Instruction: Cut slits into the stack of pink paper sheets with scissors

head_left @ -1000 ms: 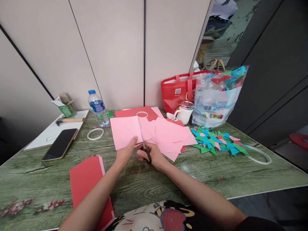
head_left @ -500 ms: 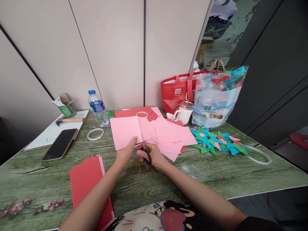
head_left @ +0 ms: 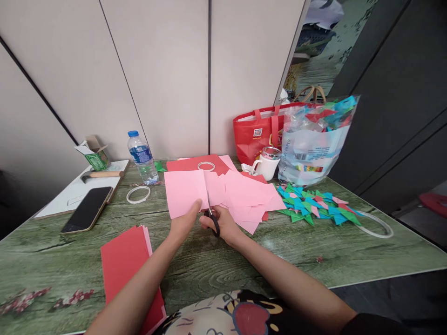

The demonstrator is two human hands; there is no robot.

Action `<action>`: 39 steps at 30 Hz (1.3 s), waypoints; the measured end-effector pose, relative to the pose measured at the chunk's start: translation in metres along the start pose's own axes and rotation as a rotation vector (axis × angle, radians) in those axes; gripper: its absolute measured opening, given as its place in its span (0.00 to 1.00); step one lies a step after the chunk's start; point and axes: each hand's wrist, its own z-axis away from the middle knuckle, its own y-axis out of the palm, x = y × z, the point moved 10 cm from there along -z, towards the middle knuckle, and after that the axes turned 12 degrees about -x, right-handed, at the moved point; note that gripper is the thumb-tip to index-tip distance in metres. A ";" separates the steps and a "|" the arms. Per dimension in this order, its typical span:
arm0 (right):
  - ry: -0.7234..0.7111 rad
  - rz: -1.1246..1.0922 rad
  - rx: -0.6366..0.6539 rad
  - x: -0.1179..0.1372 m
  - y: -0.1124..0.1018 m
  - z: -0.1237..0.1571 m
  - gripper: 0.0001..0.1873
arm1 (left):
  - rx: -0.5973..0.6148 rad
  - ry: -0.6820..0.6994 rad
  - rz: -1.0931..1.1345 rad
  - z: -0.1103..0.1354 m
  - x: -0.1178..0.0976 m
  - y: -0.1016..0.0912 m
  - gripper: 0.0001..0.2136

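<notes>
My left hand (head_left: pixel 186 222) pinches the lower edge of a pink sheet of paper (head_left: pixel 184 190), thumb on top and the other fingers hidden underneath. In my right hand (head_left: pixel 225 226) is a pair of black-handled scissors (head_left: pixel 215 225), its blades pointing away from me along the sheet's right edge. Whether the blades are fully closed I cannot make out. Just beyond and to the right, a loose heap of cut pink pieces (head_left: pixel 247 193) lies partly over red paper (head_left: pixel 195 164).
A red paper stack (head_left: pixel 122 265) lies front left. Behind it are a phone (head_left: pixel 87 209), hammer (head_left: pixel 103 174), tape roll (head_left: pixel 138 194) and water bottle (head_left: pixel 142 158). On the right are folded paper triangles (head_left: pixel 314 204), a white mug (head_left: pixel 268 165), a red bag (head_left: pixel 253 139) and a plastic bag (head_left: pixel 310 153).
The pink sheet in my left hand has shifted slightly to the right. The scissors in my right hand have turned a little, staying at the sheet's right edge.
</notes>
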 end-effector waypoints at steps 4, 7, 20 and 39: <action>0.013 -0.025 -0.012 0.000 0.000 0.000 0.20 | 0.008 0.011 0.000 0.000 0.000 0.001 0.20; 0.025 -0.037 -0.013 -0.002 0.000 0.000 0.19 | 0.012 0.018 0.008 0.000 0.001 0.001 0.18; 0.064 -0.084 -0.003 -0.008 0.000 -0.001 0.19 | 0.029 0.027 0.038 -0.004 0.009 0.004 0.19; 0.037 -0.110 0.008 -0.007 0.000 -0.003 0.16 | -0.004 0.000 0.164 -0.001 0.008 0.004 0.19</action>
